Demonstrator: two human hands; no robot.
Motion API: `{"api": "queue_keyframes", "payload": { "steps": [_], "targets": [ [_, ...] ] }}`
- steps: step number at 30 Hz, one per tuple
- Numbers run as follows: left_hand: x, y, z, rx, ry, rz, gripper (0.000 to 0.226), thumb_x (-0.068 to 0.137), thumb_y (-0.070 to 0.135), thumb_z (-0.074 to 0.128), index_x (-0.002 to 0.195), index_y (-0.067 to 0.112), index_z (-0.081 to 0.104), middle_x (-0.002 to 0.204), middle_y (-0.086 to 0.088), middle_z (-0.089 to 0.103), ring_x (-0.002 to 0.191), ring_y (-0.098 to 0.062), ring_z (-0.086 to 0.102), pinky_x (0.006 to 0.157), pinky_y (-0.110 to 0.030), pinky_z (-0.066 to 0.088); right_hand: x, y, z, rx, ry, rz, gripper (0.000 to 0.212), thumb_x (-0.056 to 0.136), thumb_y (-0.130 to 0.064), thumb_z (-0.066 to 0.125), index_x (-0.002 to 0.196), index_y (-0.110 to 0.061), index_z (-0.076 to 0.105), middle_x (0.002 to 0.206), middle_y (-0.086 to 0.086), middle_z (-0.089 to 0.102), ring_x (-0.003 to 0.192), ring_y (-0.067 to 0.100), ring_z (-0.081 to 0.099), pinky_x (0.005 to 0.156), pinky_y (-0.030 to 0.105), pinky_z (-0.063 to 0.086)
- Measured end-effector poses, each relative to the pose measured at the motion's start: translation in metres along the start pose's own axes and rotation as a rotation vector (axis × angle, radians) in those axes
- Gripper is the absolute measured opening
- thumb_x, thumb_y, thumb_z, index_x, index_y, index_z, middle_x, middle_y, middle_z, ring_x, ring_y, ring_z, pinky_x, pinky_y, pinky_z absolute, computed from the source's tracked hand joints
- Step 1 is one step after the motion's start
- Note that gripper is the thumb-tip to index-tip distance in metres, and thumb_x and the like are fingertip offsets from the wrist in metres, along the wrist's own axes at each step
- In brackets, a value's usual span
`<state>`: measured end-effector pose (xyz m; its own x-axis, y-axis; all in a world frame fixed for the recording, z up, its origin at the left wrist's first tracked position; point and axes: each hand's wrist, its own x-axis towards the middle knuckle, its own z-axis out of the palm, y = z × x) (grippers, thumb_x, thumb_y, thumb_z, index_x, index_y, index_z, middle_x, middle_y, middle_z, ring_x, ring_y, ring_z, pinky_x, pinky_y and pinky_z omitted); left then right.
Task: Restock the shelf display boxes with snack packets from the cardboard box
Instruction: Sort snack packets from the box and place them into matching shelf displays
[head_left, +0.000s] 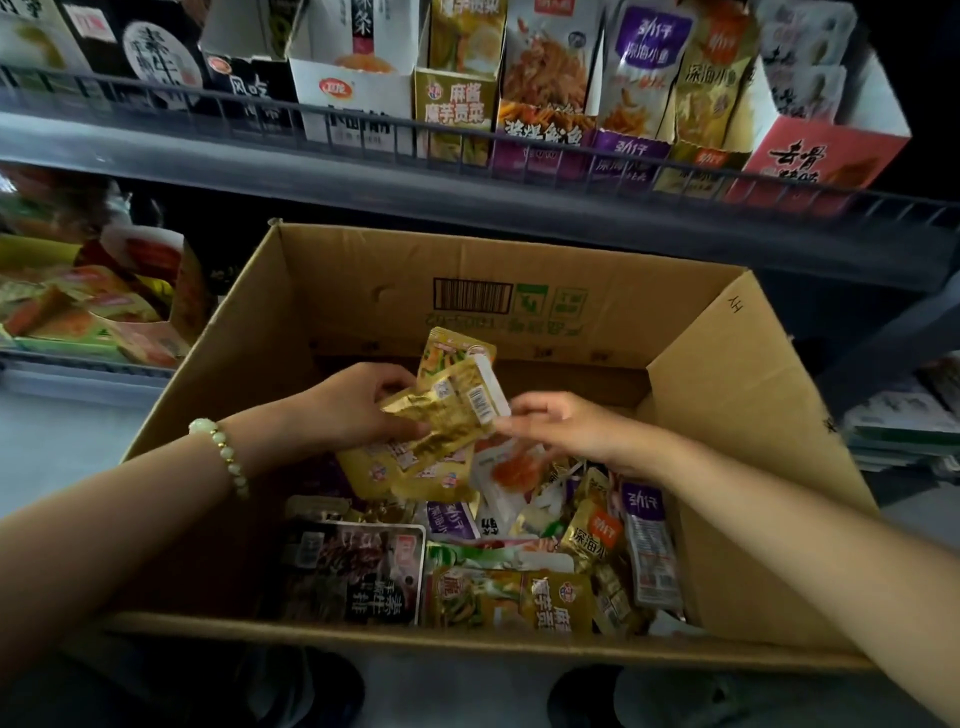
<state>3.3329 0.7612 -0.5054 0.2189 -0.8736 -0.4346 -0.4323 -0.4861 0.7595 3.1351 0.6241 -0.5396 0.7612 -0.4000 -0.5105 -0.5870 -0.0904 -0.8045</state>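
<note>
Shelf boxes (353, 98) stand above cardboard box (753, 405) holding snack packets (498, 597)

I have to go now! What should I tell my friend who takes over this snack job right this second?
Left hand: grips a bunch of gold packets over the cardboard box.
Right hand: pinches the same bunch at its edge.
Box: many mixed packets lie loose inside.
Shelf: the gold display box above looks like the match and holds some packets.
Done: one bunch gathered in the hands.
Left: put it into that display box, then sort the rest.
</note>
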Motion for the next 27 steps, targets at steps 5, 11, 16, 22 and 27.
{"api": "queue_keyframes", "payload": {
  "steps": [5,11,16,22,27],
  "targets": [
    [0.007,-0.007,0.003,0.100,0.007,-0.059,0.023,0.087,0.018,0.069,0.109,0.013,0.065,0.093,-0.003,0.072,0.079,-0.011,0.067,0.063,-0.020,0.051,0.003,0.052,0.026,-0.481,-0.318,0.179,0.052,0.084,-0.043,0.068,0.128,-0.019,0.054,0.127,-0.002,0.056,0.116,0.015,0.053,0.101,0.031,0.045],
    [0.000,-0.011,0.015,0.079,-0.050,-0.016,0.020,0.090,0.021,0.066,0.108,0.024,0.058,0.094,0.003,0.068,0.082,-0.009,0.065,0.067,-0.020,0.051,0.001,0.074,0.050,-0.557,-0.269,0.073,0.049,0.074,-0.034,0.081,0.112,-0.019,0.056,0.105,-0.007,0.053,0.098,0.012,0.050,0.080,0.026,0.044],
    [-0.004,-0.009,0.017,-0.027,-0.042,-0.064,0.027,0.093,0.025,0.061,0.118,0.017,0.055,0.103,-0.003,0.069,0.087,-0.015,0.066,0.073,-0.027,0.052,0.004,0.077,0.048,-0.505,-0.253,0.047,0.017,0.081,-0.028,0.076,0.090,-0.022,0.063,0.085,-0.012,0.057,0.075,0.001,0.050,0.063,0.015,0.040],
    [-0.006,0.001,0.009,-0.186,0.121,-0.027,0.012,0.096,0.027,0.054,0.108,0.026,0.052,0.099,0.006,0.066,0.091,-0.011,0.064,0.070,-0.024,0.048,0.006,0.059,0.026,-0.432,-0.038,0.018,0.023,0.093,-0.023,0.063,0.095,-0.003,0.074,0.075,-0.004,0.073,0.061,0.005,0.059,0.057,0.018,0.043],
    [-0.011,0.006,-0.001,-0.381,0.311,-0.048,0.026,0.093,0.026,0.061,0.116,0.019,0.052,0.099,0.005,0.065,0.090,-0.013,0.062,0.070,-0.027,0.046,0.002,0.019,-0.007,-0.465,0.264,-0.125,0.018,0.094,-0.027,0.060,0.097,-0.016,0.075,0.093,-0.003,0.073,0.071,0.006,0.063,0.066,0.023,0.048]
  ]
}}
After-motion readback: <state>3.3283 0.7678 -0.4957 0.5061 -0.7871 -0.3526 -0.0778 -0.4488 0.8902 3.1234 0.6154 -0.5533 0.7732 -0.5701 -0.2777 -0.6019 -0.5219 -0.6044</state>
